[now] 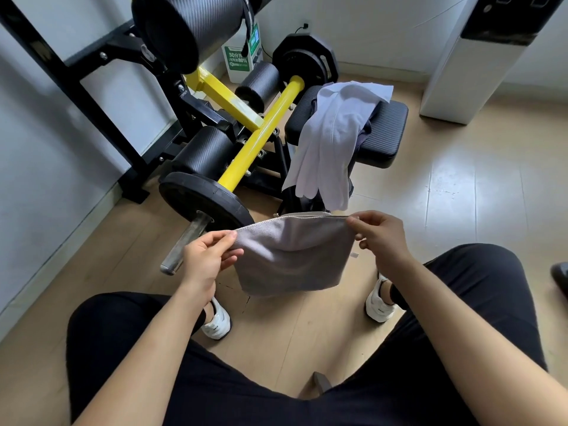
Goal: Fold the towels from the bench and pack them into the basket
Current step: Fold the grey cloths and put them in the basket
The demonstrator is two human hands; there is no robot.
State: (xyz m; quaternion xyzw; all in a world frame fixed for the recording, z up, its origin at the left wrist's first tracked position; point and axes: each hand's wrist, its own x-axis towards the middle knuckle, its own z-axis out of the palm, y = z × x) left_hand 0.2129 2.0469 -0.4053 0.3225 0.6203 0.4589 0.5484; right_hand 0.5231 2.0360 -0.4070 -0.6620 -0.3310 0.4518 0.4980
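Note:
A small grey towel (292, 253) hangs doubled over in front of me, above the floor between my knees. My left hand (206, 256) pinches its upper left corner. My right hand (379, 238) pinches its upper right corner, so the top edge is stretched between the two. Further back, a white towel (332, 133) is draped over the black padded bench (384, 133) and hangs down its front side, with a dark cloth partly hidden beneath it. No basket is in view.
A yellow-framed weight machine (261, 130) with black rollers and a weight plate (203, 198) stands at the left, its steel bar end (184, 241) close to my left hand. A white cabinet (461, 72) stands at the back right. Wooden floor lies around my white shoes.

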